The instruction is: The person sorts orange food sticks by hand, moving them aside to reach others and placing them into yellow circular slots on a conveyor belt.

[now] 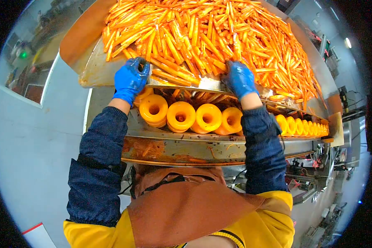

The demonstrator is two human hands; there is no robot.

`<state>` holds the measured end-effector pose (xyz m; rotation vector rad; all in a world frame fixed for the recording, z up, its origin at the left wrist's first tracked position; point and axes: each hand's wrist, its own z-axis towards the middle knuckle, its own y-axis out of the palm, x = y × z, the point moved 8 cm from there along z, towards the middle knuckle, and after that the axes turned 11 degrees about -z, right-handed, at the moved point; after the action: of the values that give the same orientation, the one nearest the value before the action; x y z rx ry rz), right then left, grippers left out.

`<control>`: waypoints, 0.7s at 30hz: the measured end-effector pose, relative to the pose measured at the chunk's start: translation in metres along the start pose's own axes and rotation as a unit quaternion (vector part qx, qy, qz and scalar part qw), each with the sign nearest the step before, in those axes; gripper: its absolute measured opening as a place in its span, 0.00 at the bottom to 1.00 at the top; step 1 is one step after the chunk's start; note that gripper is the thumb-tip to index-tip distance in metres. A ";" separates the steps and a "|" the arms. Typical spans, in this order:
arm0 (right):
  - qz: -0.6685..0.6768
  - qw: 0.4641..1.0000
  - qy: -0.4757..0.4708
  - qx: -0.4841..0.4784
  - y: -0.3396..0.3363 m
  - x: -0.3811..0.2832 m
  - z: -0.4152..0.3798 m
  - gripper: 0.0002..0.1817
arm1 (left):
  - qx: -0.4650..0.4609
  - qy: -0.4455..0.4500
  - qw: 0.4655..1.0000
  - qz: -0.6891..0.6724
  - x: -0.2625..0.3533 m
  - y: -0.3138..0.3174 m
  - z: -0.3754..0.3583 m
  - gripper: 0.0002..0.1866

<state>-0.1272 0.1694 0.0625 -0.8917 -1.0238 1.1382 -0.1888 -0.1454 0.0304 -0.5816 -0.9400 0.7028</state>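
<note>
A large heap of orange sticks (211, 33) lies on a metal tray (99, 68). My left hand (131, 78), in a blue glove, is at the tray's front edge by the left end of the heap, its thumb and fingers curled toward each other; nothing shows clearly between them. Gloved in blue too, my right hand (239, 78) rests at the front edge farther right, against the sticks, its fingertips partly hidden. Several sticks lie along the edge between my hands. Below the edge stands a row of orange-yellow round cups (181, 117) with holes in their centres.
A metal ledge (186, 151) with orange scraps runs below the cups, close to my brown apron (190, 206). The row of cups continues at the right, beside a tan panel (337, 129). Machinery stands farther right. Grey floor (37, 153) shows at the left.
</note>
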 end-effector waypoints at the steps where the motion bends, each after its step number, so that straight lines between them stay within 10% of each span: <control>1: -0.039 0.998 -0.032 -0.041 0.016 0.000 0.010 0.21 | 0.000 0.001 1.000 -0.003 -0.001 0.000 0.000 0.13; 10: 0.278 0.921 0.086 -0.259 0.026 0.053 -0.020 0.24 | -0.004 -0.001 1.000 0.010 0.000 0.000 0.002 0.13; 15: 0.750 0.622 0.157 -0.161 0.011 0.029 -0.075 0.16 | -0.003 0.005 1.000 0.007 -0.002 0.002 0.001 0.14; 21: 0.728 0.632 0.178 -0.200 0.031 -0.085 -0.119 0.08 | -0.015 0.000 1.000 0.002 0.003 -0.002 0.001 0.13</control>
<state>-0.0309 0.0865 -0.0174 -2.4120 0.0433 1.8871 -0.1882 -0.1444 0.0339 -0.6100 -0.9511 0.6933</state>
